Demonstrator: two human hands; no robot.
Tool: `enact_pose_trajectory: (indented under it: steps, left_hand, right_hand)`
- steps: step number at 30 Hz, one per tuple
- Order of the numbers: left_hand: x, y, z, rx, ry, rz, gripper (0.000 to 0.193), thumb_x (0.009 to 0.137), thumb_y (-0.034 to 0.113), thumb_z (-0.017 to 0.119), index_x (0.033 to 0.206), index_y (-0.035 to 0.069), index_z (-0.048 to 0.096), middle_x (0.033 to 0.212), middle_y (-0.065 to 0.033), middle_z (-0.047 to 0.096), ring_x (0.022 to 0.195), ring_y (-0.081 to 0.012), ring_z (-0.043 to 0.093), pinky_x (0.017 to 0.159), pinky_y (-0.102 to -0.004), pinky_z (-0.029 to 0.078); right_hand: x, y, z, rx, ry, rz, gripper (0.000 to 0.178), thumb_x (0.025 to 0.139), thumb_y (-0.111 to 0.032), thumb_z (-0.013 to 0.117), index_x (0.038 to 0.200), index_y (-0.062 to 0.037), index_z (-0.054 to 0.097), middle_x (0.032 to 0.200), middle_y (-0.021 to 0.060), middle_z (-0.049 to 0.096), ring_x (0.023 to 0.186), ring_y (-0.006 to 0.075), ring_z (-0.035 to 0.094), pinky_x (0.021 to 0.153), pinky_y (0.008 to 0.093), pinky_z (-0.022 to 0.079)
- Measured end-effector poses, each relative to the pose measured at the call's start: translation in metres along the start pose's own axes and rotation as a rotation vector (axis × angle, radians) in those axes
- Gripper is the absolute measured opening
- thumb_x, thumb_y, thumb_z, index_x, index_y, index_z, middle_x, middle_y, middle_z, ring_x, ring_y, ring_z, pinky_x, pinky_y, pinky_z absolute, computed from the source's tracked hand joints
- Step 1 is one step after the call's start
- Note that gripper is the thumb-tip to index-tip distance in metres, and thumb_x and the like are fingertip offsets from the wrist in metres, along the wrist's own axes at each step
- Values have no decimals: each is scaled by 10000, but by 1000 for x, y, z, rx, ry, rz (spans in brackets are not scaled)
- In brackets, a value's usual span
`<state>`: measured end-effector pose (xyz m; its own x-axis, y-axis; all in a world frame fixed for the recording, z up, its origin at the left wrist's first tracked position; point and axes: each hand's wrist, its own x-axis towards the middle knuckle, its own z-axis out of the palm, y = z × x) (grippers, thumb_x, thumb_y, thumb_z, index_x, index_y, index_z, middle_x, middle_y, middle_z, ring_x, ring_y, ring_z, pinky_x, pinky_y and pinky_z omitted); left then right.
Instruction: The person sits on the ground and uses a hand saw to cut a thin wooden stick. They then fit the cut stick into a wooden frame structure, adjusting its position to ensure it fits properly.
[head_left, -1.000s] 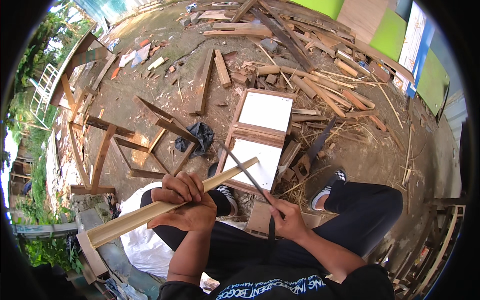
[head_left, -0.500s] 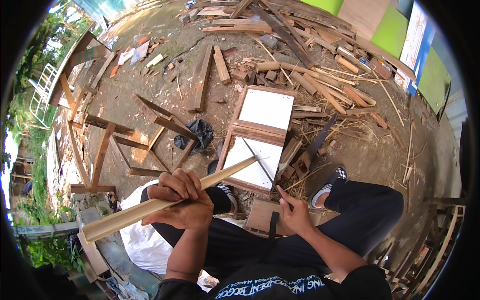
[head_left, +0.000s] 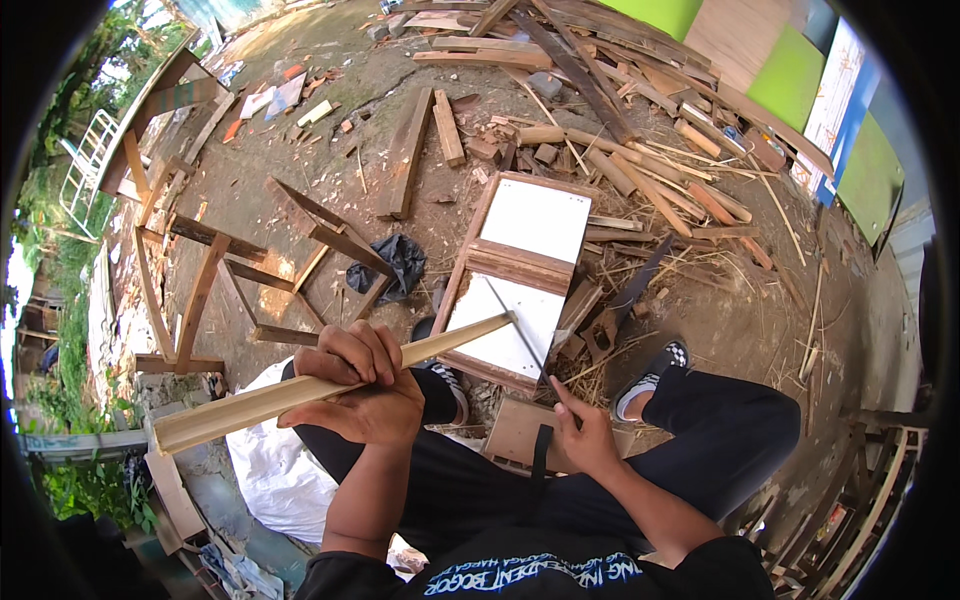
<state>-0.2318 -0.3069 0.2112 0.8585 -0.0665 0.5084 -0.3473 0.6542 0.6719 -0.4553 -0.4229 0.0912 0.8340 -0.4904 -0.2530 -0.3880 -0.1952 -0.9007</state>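
Note:
A long pale strip of split bamboo (head_left: 235,412) slants across my lap, wide at the lower left and narrowing to a point at the upper right. My left hand (head_left: 362,385) wraps round its middle, thumb below and fingers over the top. In my right hand (head_left: 585,430) is a thin dark-bladed knife (head_left: 533,352), its handle hidden by the fingers and the forefinger stretched along it. The blade crosses the strip's narrow end, at or very near it. Behind them lies a brown wooden frame with white panels (head_left: 535,215).
A saw (head_left: 632,295) leans over scraps right of the frame. Timber and bamboo offcuts (head_left: 640,165) are heaped at the far right. Wooden frames (head_left: 330,240) and a black plastic bag (head_left: 388,268) lie to the left. A white sack (head_left: 275,470) sits by my left leg.
The bamboo strip's wide end and my left hand have shifted slightly left. The knife stays at the narrow end, and both grips are kept.

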Motion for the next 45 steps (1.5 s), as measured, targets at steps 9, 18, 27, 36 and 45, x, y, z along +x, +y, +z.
enact_pose_trajectory:
  steps: [9, 18, 27, 36, 45]
  left_hand:
    - [-7, 3, 7, -42, -61, -18, 724, 937, 829, 265, 760, 132, 354, 649, -20, 331, 514, -111, 301, 445, -218, 291]
    - [-9, 3, 5, -17, -49, -15, 727, 930, 837, 272, 760, 134, 345, 648, -15, 328, 529, -111, 296, 450, -218, 289]
    - [-1, 1, -4, -44, 23, -55, 716, 949, 820, 270, 757, 135, 351, 649, -12, 328, 530, -109, 279, 454, -227, 278]
    - [-11, 5, 2, -36, -52, -32, 728, 928, 839, 283, 764, 135, 362, 671, -14, 349, 534, -110, 317, 469, -226, 293]
    - [-9, 1, 6, -42, -46, -24, 724, 927, 836, 291, 762, 134, 358, 663, -11, 345, 522, -109, 311, 467, -223, 299]
  right_hand:
    - [12, -46, 6, 51, -10, -373, 426, 996, -52, 584, 1422, -41, 604, 980, 253, 715, 844, 340, 725, 774, 369, 557]
    - [15, 3, 12, 99, 5, -70, 409, 1038, -103, 568, 1440, -32, 591, 785, 142, 657, 678, 165, 609, 687, 297, 492]
    - [9, -17, 11, 54, 13, -166, 427, 996, -41, 583, 1421, -52, 610, 942, 240, 717, 847, 350, 733, 787, 372, 549]
    - [3, -16, 7, 41, 11, -190, 456, 987, -35, 585, 1443, -64, 593, 943, 242, 703, 816, 347, 710, 772, 379, 546]
    - [2, -2, 15, 37, 75, -202, 439, 1004, -79, 588, 1443, -62, 589, 864, 234, 673, 751, 293, 670, 728, 356, 528]
